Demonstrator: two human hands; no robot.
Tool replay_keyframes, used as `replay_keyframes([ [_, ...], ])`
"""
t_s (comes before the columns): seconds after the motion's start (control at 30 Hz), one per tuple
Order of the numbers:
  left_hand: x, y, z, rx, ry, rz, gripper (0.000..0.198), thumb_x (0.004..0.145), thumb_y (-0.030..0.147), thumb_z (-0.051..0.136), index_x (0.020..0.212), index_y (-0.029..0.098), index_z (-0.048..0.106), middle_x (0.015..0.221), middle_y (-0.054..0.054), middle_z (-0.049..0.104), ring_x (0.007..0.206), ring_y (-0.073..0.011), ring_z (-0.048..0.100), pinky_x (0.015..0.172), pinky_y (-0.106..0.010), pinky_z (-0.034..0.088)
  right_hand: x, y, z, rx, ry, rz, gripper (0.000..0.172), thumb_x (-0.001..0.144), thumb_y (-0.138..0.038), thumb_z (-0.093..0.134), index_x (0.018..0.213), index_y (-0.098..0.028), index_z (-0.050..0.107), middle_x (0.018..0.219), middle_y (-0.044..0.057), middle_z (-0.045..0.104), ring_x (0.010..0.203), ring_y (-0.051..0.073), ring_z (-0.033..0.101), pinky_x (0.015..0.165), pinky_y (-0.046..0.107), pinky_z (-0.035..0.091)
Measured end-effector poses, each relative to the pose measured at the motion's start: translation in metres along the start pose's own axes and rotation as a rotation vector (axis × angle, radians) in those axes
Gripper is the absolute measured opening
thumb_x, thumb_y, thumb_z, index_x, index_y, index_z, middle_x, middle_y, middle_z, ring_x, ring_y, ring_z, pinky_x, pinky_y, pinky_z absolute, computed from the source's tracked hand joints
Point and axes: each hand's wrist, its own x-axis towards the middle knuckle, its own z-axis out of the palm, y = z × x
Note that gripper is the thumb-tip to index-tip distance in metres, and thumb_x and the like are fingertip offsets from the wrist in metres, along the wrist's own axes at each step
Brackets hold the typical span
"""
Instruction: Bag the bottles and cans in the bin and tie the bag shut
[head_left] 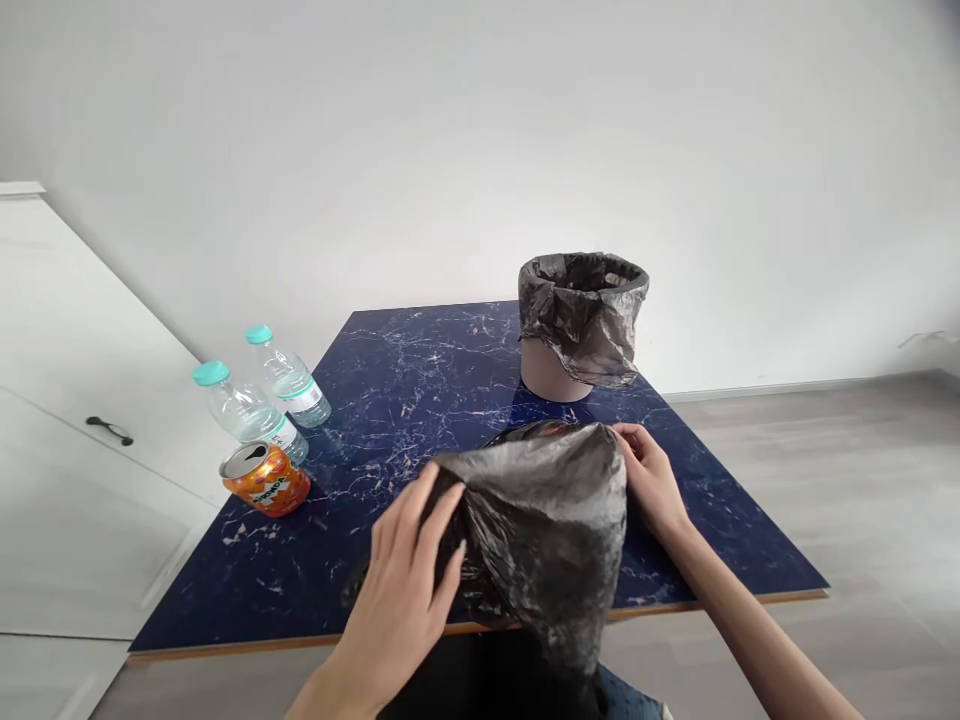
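A black plastic garbage bag is stretched between my two hands at the near edge of the table, its lower part hanging over that edge. My left hand grips the bag's upper left side, fingers bent over the plastic. At the upper right corner my right hand pinches the bag's rim between thumb and fingers. Folds of plastic hide whatever is inside or behind the bag. Beyond it stands a trash can lined with another black bag, whose rim is folded down over the outside.
On the left of the blue marbled table stand two clear water bottles with turquoise caps and an opened orange soda can. A white cabinet adjoins the table's left side. A pale wall rises behind.
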Motion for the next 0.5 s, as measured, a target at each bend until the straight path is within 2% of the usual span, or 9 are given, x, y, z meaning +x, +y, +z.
replay_keyframes([
  [0.07, -0.002, -0.002, -0.005, -0.01, 0.207, -0.094, 0.055, 0.104, 0.019, 0.065, 0.155, 0.02, 0.044, 0.158, -0.022, 0.046, 0.148, -0.0371, 0.048, 0.116, -0.056, 0.05, 0.0, -0.001, 0.001, 0.0, -0.009, -0.003, 0.056, 0.081, -0.079, 0.077, 0.094, -0.025, 0.069, 0.089, 0.003, 0.073, 0.081, 0.023, 0.062, 0.074, 0.034, 0.049],
  [0.1, -0.004, -0.003, -0.009, -0.022, 0.31, -0.127, 0.051, 0.101, 0.019, 0.07, 0.147, 0.02, 0.048, 0.151, -0.021, 0.05, 0.143, -0.0354, 0.053, 0.112, -0.052, 0.053, 0.0, -0.001, 0.001, 0.0, -0.014, -0.003, 0.056, 0.081, -0.079, 0.077, 0.094, -0.025, 0.068, 0.089, 0.003, 0.073, 0.081, 0.023, 0.062, 0.074, 0.034, 0.048],
  [0.13, -0.007, -0.005, -0.012, -0.034, 0.372, -0.14, 0.045, 0.099, 0.019, 0.074, 0.138, 0.022, 0.052, 0.14, -0.018, 0.055, 0.133, -0.0324, 0.059, 0.106, -0.048, 0.057, 0.0, -0.001, 0.001, 0.0, -0.018, -0.004, 0.056, 0.082, -0.079, 0.077, 0.094, -0.025, 0.068, 0.089, 0.003, 0.073, 0.081, 0.023, 0.062, 0.074, 0.034, 0.048],
  [0.17, -0.011, -0.006, -0.016, -0.048, 0.365, -0.128, 0.036, 0.099, 0.02, 0.074, 0.13, 0.023, 0.056, 0.128, -0.013, 0.06, 0.122, -0.0289, 0.064, 0.099, -0.043, 0.059, 0.0, -0.001, 0.001, 0.001, -0.023, -0.004, 0.055, 0.082, -0.078, 0.077, 0.094, -0.025, 0.068, 0.089, 0.003, 0.073, 0.081, 0.023, 0.062, 0.073, 0.034, 0.048],
  [0.23, -0.019, -0.01, -0.018, -0.072, 0.156, -0.054, 0.023, 0.103, 0.021, 0.067, 0.125, 0.025, 0.059, 0.115, -0.008, 0.066, 0.108, -0.0244, 0.068, 0.094, -0.039, 0.059, 0.0, 0.0, 0.001, 0.004, -0.028, -0.004, 0.055, 0.082, -0.078, 0.077, 0.095, -0.025, 0.068, 0.09, 0.003, 0.073, 0.081, 0.023, 0.062, 0.073, 0.035, 0.048],
  [0.3, -0.024, -0.012, -0.015, -0.074, -0.117, 0.045, 0.028, 0.108, 0.019, 0.055, 0.136, 0.026, 0.059, 0.123, -0.007, 0.072, 0.113, -0.0246, 0.071, 0.1, -0.041, 0.059, 0.0, 0.001, 0.002, 0.008, -0.031, -0.002, 0.055, 0.082, -0.078, 0.077, 0.096, -0.025, 0.068, 0.091, 0.003, 0.074, 0.082, 0.023, 0.062, 0.074, 0.035, 0.047],
  [0.33, -0.023, -0.013, -0.01, -0.062, -0.207, 0.083, 0.036, 0.109, 0.017, 0.051, 0.143, 0.026, 0.057, 0.132, -0.008, 0.072, 0.12, -0.0261, 0.07, 0.104, -0.044, 0.058, 0.0, 0.001, 0.002, 0.01, -0.033, 0.0, 0.055, 0.083, -0.078, 0.077, 0.096, -0.025, 0.068, 0.091, 0.004, 0.074, 0.082, 0.023, 0.063, 0.074, 0.035, 0.047],
  [0.4, -0.015, -0.013, 0.002, -0.031, -0.307, 0.124, 0.05, 0.105, 0.009, 0.047, 0.152, 0.025, 0.053, 0.145, -0.01, 0.068, 0.135, -0.0314, 0.065, 0.112, -0.051, 0.056, -0.001, 0.002, 0.002, 0.013, -0.039, 0.004, 0.054, 0.082, -0.077, 0.078, 0.097, -0.025, 0.068, 0.092, 0.004, 0.074, 0.083, 0.024, 0.063, 0.075, 0.035, 0.047],
  [0.5, 0.011, -0.01, 0.024, -0.04, -0.408, 0.154, 0.064, 0.097, 0.0, 0.044, 0.155, 0.025, 0.055, 0.153, -0.014, 0.064, 0.147, -0.0396, 0.056, 0.117, -0.062, 0.051, -0.001, 0.003, 0.001, 0.019, -0.053, 0.013, 0.053, 0.082, -0.075, 0.08, 0.098, -0.025, 0.069, 0.093, 0.004, 0.074, 0.082, 0.024, 0.063, 0.074, 0.035, 0.048],
])
